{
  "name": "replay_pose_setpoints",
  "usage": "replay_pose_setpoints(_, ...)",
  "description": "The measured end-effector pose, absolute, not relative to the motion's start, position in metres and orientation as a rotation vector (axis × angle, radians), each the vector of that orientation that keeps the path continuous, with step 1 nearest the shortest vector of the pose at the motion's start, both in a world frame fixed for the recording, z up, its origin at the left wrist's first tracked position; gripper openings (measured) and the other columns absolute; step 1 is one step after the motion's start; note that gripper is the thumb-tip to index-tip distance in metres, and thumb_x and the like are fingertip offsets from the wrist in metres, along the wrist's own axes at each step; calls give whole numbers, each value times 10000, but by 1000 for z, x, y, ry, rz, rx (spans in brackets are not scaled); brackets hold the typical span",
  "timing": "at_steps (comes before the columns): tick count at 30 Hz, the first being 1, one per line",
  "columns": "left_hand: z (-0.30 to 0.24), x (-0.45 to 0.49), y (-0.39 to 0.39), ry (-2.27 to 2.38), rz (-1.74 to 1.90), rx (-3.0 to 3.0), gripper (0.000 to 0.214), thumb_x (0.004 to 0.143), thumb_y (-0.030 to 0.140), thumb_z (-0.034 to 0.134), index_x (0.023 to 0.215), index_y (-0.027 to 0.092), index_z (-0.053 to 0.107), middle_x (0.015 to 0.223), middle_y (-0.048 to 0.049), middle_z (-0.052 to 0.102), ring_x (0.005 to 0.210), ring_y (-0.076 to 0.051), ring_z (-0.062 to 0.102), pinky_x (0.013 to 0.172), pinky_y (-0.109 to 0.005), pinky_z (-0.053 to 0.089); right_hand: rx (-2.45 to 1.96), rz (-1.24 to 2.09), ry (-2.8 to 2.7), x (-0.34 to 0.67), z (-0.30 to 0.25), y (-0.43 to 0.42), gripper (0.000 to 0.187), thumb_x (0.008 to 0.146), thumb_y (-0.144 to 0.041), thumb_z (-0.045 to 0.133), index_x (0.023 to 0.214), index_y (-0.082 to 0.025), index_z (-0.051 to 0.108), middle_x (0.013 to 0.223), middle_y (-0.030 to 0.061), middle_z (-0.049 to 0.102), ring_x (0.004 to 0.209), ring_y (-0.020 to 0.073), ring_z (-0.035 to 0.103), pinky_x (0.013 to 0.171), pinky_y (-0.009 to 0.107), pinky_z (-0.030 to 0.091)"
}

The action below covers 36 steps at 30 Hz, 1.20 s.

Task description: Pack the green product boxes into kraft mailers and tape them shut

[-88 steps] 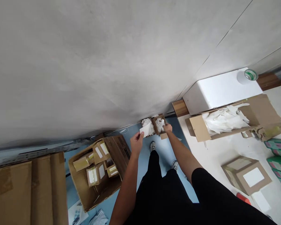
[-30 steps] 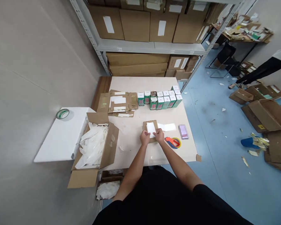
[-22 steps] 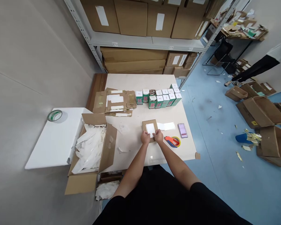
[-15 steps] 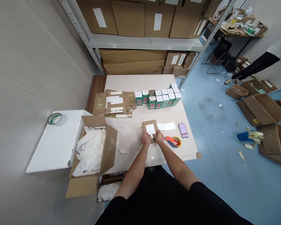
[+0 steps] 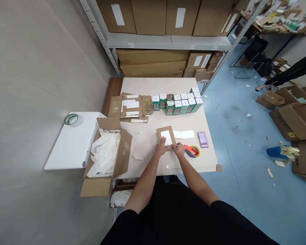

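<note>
A small flat piece of brown cardboard (image 5: 170, 130) with a white label (image 5: 165, 134) on its face lies on the table in front of me. My left hand (image 5: 161, 147) rests on the label's lower part, fingers stretched out. At the cardboard's lower right corner, my right hand (image 5: 178, 149) grips the edge between thumb and fingers; the thumb is partly hard to see. Just right of that hand is an orange tape dispenser (image 5: 192, 150) with a blue and yellow ring. White label strips (image 5: 184, 134) lie beyond it.
Green-and-white small boxes (image 5: 184, 105) stand in rows at the back. Flattened cardboard (image 5: 132, 106) is stacked left of them. An open carton (image 5: 124, 153) holds white scrap paper. A purple pixelated stack (image 5: 203, 139) lies right. Shelving (image 5: 168, 41) rises behind; a person stands far right.
My left hand has gone from holding the cardboard's lower edge to lying spread on the label. My right hand stays at the lower right corner. The camera view has shifted slightly.
</note>
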<state>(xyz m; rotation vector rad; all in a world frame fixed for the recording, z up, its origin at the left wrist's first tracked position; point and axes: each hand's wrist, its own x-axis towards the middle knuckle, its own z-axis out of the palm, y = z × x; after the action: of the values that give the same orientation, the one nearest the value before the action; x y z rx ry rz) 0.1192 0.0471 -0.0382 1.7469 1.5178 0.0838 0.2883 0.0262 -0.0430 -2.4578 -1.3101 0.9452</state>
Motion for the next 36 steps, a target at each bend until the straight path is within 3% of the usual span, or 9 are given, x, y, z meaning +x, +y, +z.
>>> replay_pose_setpoints(4,-46,97,45,1522,178,1674,690,1025,524,400,1652,266,271,1740,-34,154,1615,-279,18,1254,-504,264,-2270,901,-1348,278,-45,12,269,918,-434,598,999,-188,674,1120,146,693,1026,281,653,856,347,492)
replay_pose_setpoints(9,-47,56,31,1710,373,1304,668,1014,610,391,1574,252,448,1708,-68,272,1607,-335,72,1281,-555,162,-1906,870,-1436,253,-48,5,323,922,-502,562,853,-217,696,1199,127,680,1183,271,597,1066,381,442)
replay_pose_setpoints(12,-46,42,17,1693,554,1143,708,995,617,468,1584,227,416,1656,-110,387,1569,-317,268,1270,-507,245,-1898,985,-1330,238,-51,7,379,879,-491,602,1110,-207,701,1304,131,659,1262,279,575,1104,392,434)
replay_pose_setpoints(15,-44,38,6,1550,769,1011,912,888,527,716,1633,208,298,1579,-147,496,1435,-309,496,1198,-453,396,-1891,1277,-1215,222,-52,11,577,814,-439,666,1343,-222,592,1312,110,675,1203,271,630,1025,383,504)
replay_pose_setpoints(20,-39,34,2,1412,909,856,1143,725,388,895,1651,216,248,1488,-170,587,1298,-325,614,1097,-478,497,-1767,1529,-1111,202,-41,11,659,770,-341,646,1402,-208,513,1213,87,712,1015,222,700,865,346,576)
replay_pose_setpoints(27,-16,28,8,1306,953,886,1108,760,404,859,1661,264,229,1512,-129,573,1305,-296,613,1089,-443,508,-1601,1492,-1006,207,-7,10,691,724,-404,717,1365,-227,530,1299,123,660,1093,248,671,899,376,575)
replay_pose_setpoints(32,17,33,15,1240,1021,940,1062,802,357,818,1668,275,208,1538,-104,550,1359,-281,565,1102,-401,499,-1428,1444,-1023,214,26,22,623,731,-387,726,1318,-262,557,1450,98,586,1242,264,602,963,398,560)
replay_pose_setpoints(36,45,42,18,1234,1105,981,1035,808,350,809,1662,279,229,1538,-92,550,1397,-281,523,1124,-408,479,-1330,1442,-1058,226,51,34,569,752,-394,713,1289,-268,572,1436,92,600,1243,267,605,958,422,569)
